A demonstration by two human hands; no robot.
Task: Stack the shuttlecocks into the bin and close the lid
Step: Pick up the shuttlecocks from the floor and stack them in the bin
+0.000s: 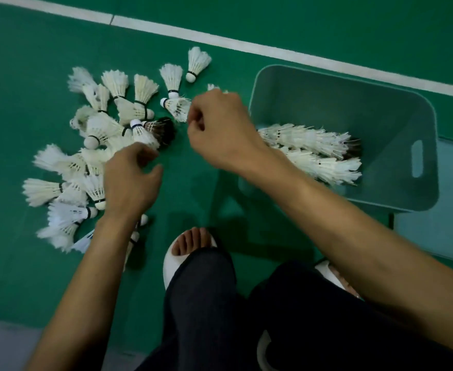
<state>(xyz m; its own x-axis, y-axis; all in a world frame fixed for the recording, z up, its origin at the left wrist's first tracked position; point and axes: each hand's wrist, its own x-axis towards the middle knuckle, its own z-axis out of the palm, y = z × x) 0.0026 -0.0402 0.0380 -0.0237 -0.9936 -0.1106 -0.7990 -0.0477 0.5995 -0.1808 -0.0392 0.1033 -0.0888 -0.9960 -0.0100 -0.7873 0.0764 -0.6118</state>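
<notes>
Several white shuttlecocks (94, 145) lie scattered on the green floor at the left, one dark-feathered shuttlecock (163, 131) among them. The teal bin (396, 108) stands open at the right, with two rows of nested shuttlecocks (313, 148) lying inside. Its lid (445, 210) lies flat on the floor behind the bin's right side. My right hand (220, 132) is curled, its thumb and fingertips pinching the feather edge of a lying shuttlecock (176, 107). My left hand (131, 180) hovers over the pile's near edge, fingers loosely bent and holding nothing.
A white court line (246, 46) crosses the floor beyond the pile and the bin. My foot in a white slipper (190, 247) and my dark trouser legs fill the bottom middle. Bare green floor lies between the pile and the bin.
</notes>
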